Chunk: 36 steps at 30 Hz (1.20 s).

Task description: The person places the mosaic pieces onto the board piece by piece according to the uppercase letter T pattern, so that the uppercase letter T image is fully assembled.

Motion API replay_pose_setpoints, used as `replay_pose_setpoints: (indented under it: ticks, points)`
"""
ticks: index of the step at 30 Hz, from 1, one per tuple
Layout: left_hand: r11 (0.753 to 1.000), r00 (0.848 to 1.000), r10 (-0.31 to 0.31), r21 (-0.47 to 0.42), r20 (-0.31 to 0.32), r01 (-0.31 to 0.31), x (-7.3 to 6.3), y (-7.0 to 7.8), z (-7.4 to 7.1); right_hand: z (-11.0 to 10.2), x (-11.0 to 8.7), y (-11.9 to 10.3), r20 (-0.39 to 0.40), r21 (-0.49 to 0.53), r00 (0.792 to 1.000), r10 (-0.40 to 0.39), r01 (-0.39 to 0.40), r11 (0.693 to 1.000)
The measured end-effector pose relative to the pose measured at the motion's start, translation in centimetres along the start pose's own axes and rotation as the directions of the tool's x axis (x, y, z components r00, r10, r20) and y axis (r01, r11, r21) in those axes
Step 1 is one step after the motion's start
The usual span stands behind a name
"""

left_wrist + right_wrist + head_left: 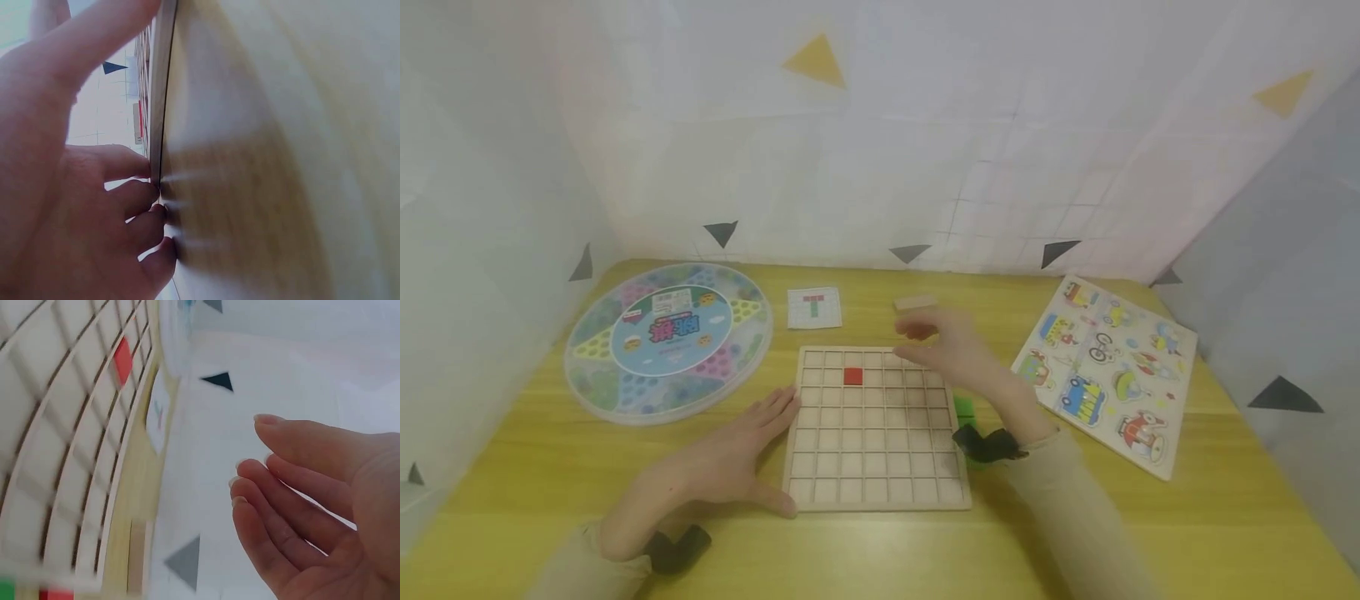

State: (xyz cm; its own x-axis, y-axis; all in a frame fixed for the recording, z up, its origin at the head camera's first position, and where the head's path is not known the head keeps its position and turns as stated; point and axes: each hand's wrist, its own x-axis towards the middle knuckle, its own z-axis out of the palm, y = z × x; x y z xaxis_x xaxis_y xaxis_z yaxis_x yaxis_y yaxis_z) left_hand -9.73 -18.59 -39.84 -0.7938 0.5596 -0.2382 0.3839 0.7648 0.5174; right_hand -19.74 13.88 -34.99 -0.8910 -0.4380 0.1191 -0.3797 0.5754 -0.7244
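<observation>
White cloth (880,150) with scattered triangles, hung behind and at both sides. Below it, a yellow wood-grain surface (880,554). On the left, a round game board (672,342) with a blue centre; on the right, set at a slant, a wooden picture puzzle (1112,379) with vehicles. Between these, nearest the person, a pale wooden grid board (874,439), lying flat, nearly square and so without a marked long axis, its rows running left to right. At its left side, the left hand (737,450), with fingers extended and spread, touching the left edge, and thumb by the near left corner. Over the far right part, the right hand (955,354), with fingers loosely bent, a clear gap between thumb and fingertips and nothing held. Beyond the far edge, a small card (815,308) with a red and green T; farther right, a wooden block (916,303) just past the right fingers. Just beside the right edge, green blocks (964,407), partly hidden by the right wrist strap (988,443), closer by far to the right hand than to the left; next to these, perhaps, something red, too blurred to be sure. Smallest, a red tile (853,377) in the third cell of the second row from the far edge, leftward of the right hand.
</observation>
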Motion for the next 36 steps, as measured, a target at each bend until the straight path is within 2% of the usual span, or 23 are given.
replay_pose_setpoints:
  ticks: [6, 10, 18, 25, 30, 36]
  points:
    - [1.0, 1.0, 0.001, -0.004, 0.001, -0.001, 0.1, 0.0, 0.1, -2.4, -1.9, 2.4, -0.012, -0.084, 1.0, 0.024, -0.025, 0.996]
    - [1.0, 1.0, 0.005, -0.006, 0.0, -0.005, 0.1, -0.1, 0.1, -3.5, -3.5, 3.9, -0.055, -0.143, 0.997, 0.054, -0.061, 0.988]
    - [1.0, 1.0, 0.009, -0.011, -0.002, -0.009, 0.1, -0.3, 0.2, -4.4, -5.6, 6.1, -0.126, -0.206, 0.992, 0.009, -0.035, 0.978]
    - [1.0, 1.0, 0.004, -0.011, -0.005, -0.005, 0.1, -0.4, 0.3, -4.7, -6.0, 7.7, -0.121, -0.227, 0.992, 0.016, -0.044, 0.973]
    - [1.0, 1.0, 0.01, -0.014, -0.009, -0.01, 0.1, -0.3, 0.2, -4.3, -5.7, 8.8, -0.08, -0.259, 0.995, 0.066, -0.085, 0.962]
    - [1.0, 1.0, 0.005, -0.014, -0.002, -0.005, 0.1, -0.1, 0.0, -3.8, -5.7, 9.5, -0.073, -0.273, 0.991, 0.116, -0.132, 0.953]
